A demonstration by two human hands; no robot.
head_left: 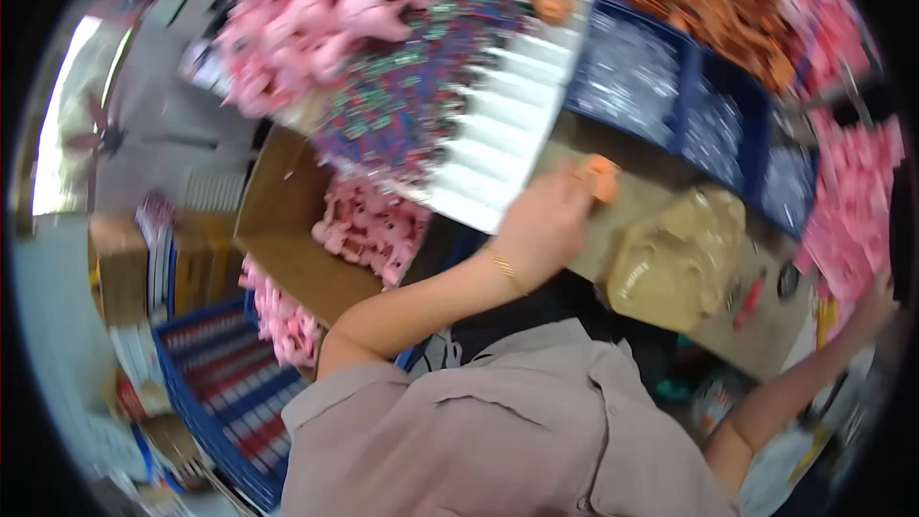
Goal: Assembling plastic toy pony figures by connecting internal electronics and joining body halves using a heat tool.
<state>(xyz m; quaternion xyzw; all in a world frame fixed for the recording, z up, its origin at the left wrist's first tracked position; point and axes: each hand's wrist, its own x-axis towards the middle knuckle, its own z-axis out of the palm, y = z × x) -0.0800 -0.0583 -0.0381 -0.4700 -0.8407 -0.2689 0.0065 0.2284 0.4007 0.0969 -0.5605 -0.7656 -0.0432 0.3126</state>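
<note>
My left hand (550, 218), with a gold-coloured bracelet at its wrist, is closed around a small orange plastic piece (600, 179) above the work table. Just right of it on the table lies a tan moulded block (678, 258) with a hollowed, irregular top. My right hand (873, 308) reaches out to the far right rim of the picture, beside a dark upright object (902, 230). Blur and the picture's edge hide its fingers. To the left of my left hand is a white ridged tray (498, 124), partly covered by many small multicoloured parts (402, 86).
Blue bins (684, 139) of clear plastic parts stand behind the block. Heaps of pink pieces (316, 19) and orange pieces (689, 0) lie farther back. On the left are a cardboard box (287, 225) and a blue crate (191, 402). A red tool (750, 303) lies right of the block.
</note>
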